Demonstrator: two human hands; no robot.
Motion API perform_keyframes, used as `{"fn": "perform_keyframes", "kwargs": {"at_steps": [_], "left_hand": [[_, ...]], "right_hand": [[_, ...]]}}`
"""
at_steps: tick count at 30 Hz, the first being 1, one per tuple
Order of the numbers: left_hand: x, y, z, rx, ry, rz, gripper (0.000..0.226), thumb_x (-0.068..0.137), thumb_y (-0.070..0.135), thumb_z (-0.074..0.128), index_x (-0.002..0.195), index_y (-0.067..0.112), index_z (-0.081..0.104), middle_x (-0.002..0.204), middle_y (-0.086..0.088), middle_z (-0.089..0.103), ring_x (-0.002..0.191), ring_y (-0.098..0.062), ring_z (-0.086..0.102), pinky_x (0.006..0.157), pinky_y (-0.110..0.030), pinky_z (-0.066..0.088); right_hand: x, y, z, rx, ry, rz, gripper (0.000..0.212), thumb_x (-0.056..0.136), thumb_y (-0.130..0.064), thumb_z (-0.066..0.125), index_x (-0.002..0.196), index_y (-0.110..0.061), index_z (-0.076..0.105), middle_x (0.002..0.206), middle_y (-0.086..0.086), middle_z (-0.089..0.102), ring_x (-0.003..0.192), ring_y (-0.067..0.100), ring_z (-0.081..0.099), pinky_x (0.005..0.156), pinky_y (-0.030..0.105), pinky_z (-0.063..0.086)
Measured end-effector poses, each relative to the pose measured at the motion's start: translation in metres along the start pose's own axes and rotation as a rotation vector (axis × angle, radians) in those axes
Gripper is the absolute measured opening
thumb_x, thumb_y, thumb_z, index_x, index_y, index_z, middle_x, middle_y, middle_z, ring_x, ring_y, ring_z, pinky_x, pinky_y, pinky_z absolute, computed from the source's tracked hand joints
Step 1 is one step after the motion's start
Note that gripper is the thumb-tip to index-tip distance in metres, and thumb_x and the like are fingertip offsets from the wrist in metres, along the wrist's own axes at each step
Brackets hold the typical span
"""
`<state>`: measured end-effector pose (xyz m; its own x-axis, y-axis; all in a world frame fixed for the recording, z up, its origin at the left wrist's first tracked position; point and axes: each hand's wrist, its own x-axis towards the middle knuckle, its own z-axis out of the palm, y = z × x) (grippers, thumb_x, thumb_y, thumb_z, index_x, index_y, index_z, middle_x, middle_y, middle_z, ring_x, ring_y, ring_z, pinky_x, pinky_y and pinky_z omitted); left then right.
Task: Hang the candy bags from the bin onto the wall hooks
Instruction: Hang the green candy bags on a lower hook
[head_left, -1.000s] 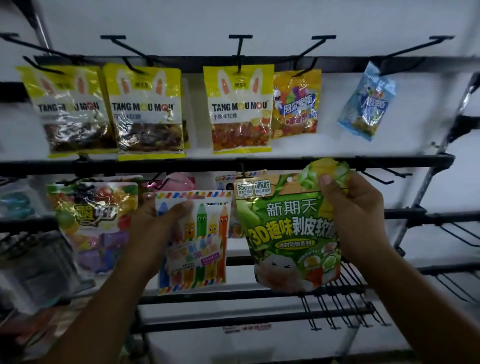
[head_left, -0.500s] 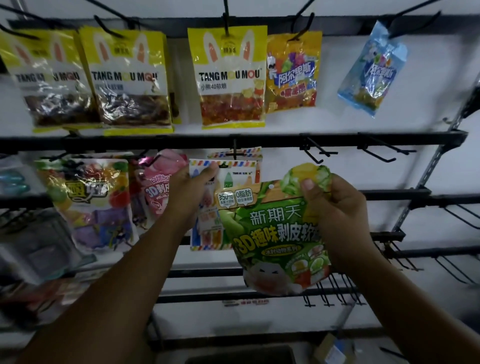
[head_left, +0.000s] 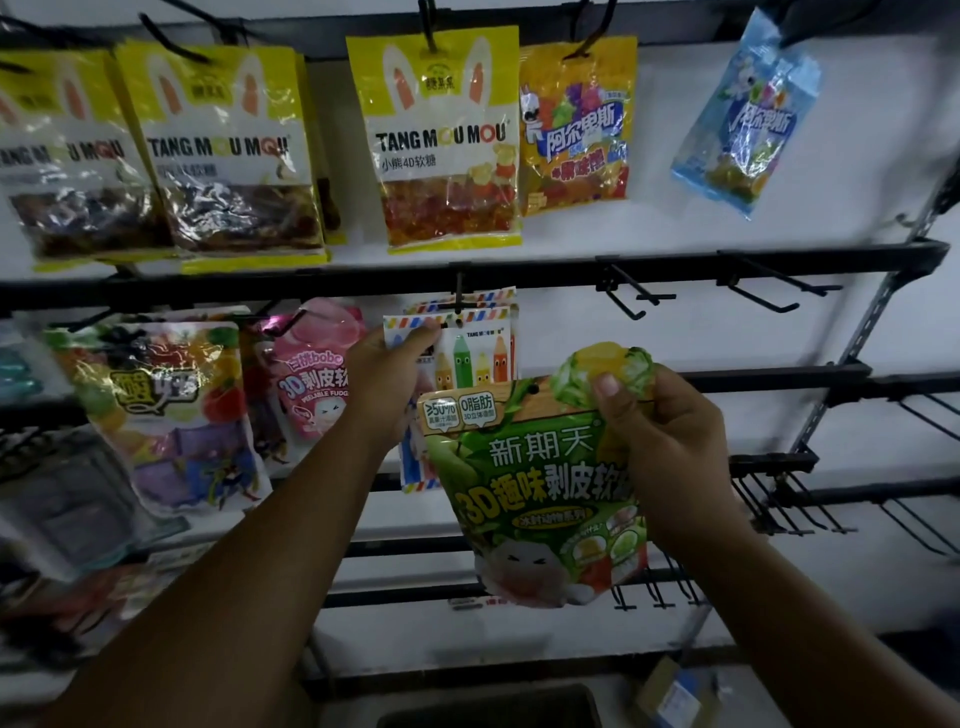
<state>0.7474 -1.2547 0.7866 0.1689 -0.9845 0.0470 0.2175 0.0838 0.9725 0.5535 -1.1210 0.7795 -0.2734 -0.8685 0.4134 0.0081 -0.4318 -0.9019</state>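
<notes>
The left hand (head_left: 387, 387) pinches the crayon bag (head_left: 467, 353) upright at a hook (head_left: 459, 296); the right hand (head_left: 670, 447) grips the green bag (head_left: 540, 493), its long axis vertical, tilted slightly.

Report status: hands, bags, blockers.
Left hand pinching striped crayon-print bag at second-rail hook. Right hand holding green pouch, unhung. Empty hooks right, unobstructed.

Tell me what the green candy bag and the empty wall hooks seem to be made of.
Green candy bag: likely glossy printed plastic film; it crinkles under the right hand. Empty wall hooks: probably metal wire with a matte black coating, thin and rigid.
</notes>
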Motion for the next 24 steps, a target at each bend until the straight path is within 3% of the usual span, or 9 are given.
{"fn": "perform_keyframes", "kwargs": {"at_steps": [2, 4, 11, 16, 18, 21, 24], "left_hand": [[0.005, -0.001, 0.000, 0.064, -0.001, 0.023, 0.025, 0.086, 0.024, 0.074, 0.099, 0.003, 0.068, 0.086, -0.011, 0.076, 0.076, -0.031, 0.075, 0.069, -0.050, 0.061], [0.008, -0.001, 0.001, 0.089, 0.004, 0.045, 0.026, 0.086, 0.026, 0.075, 0.097, 0.003, 0.069, 0.083, -0.010, 0.076, 0.074, -0.030, 0.075, 0.069, -0.050, 0.061], [0.016, -0.003, 0.010, 0.151, -0.043, 0.073, 0.009, 0.091, 0.019, 0.069, 0.090, 0.010, 0.068, 0.063, 0.007, 0.072, 0.056, -0.008, 0.070, 0.045, -0.021, 0.051], [0.023, -0.007, 0.015, 0.276, 0.020, 0.131, 0.036, 0.092, 0.017, 0.067, 0.061, 0.016, 0.049, 0.034, 0.014, 0.048, 0.033, 0.003, 0.049, 0.036, -0.012, 0.035], [0.028, -0.010, 0.014, 0.313, 0.049, 0.160, 0.036, 0.090, 0.021, 0.070, 0.058, 0.018, 0.053, 0.039, 0.014, 0.052, 0.038, 0.003, 0.051, 0.043, -0.014, 0.039], [0.032, -0.010, 0.011, 0.431, 0.087, 0.217, 0.025, 0.086, 0.031, 0.074, 0.069, 0.015, 0.066, 0.058, 0.008, 0.064, 0.047, 0.001, 0.060, 0.045, -0.017, 0.042], [0.034, -0.008, 0.008, 0.634, 0.147, 0.282, 0.034, 0.084, 0.041, 0.073, 0.069, 0.013, 0.059, 0.061, 0.002, 0.058, 0.055, -0.014, 0.058, 0.047, -0.021, 0.038]], "right_hand": [[0.002, 0.003, 0.000, 0.001, 0.009, 0.006, 0.015, 0.090, -0.023, 0.061, 0.085, -0.012, 0.068, 0.080, 0.007, 0.075, 0.074, 0.024, 0.073, 0.062, 0.037, 0.060], [0.004, 0.005, 0.000, 0.004, 0.023, 0.010, 0.015, 0.088, -0.025, 0.062, 0.083, -0.013, 0.069, 0.079, 0.008, 0.074, 0.075, 0.026, 0.073, 0.063, 0.040, 0.060], [0.014, 0.009, -0.004, 0.001, 0.052, 0.031, 0.017, 0.087, -0.028, 0.063, 0.085, -0.012, 0.069, 0.082, 0.011, 0.074, 0.078, 0.030, 0.072, 0.069, 0.050, 0.061], [0.019, 0.010, -0.009, 0.029, 0.063, 0.049, 0.015, 0.086, -0.027, 0.064, 0.082, -0.013, 0.069, 0.076, 0.006, 0.073, 0.072, 0.023, 0.072, 0.062, 0.042, 0.060], [0.022, 0.011, -0.011, 0.031, 0.067, 0.048, 0.014, 0.089, -0.024, 0.063, 0.083, -0.012, 0.069, 0.076, 0.006, 0.074, 0.073, 0.024, 0.072, 0.063, 0.042, 0.060], [0.027, 0.012, -0.016, 0.013, 0.083, 0.041, 0.014, 0.093, -0.019, 0.062, 0.086, -0.008, 0.068, 0.075, 0.005, 0.073, 0.071, 0.021, 0.072, 0.059, 0.036, 0.059], [0.033, 0.013, -0.022, 0.017, 0.085, 0.044, 0.016, 0.094, -0.019, 0.061, 0.088, -0.006, 0.068, 0.077, 0.005, 0.074, 0.072, 0.021, 0.072, 0.057, 0.033, 0.057]]}}
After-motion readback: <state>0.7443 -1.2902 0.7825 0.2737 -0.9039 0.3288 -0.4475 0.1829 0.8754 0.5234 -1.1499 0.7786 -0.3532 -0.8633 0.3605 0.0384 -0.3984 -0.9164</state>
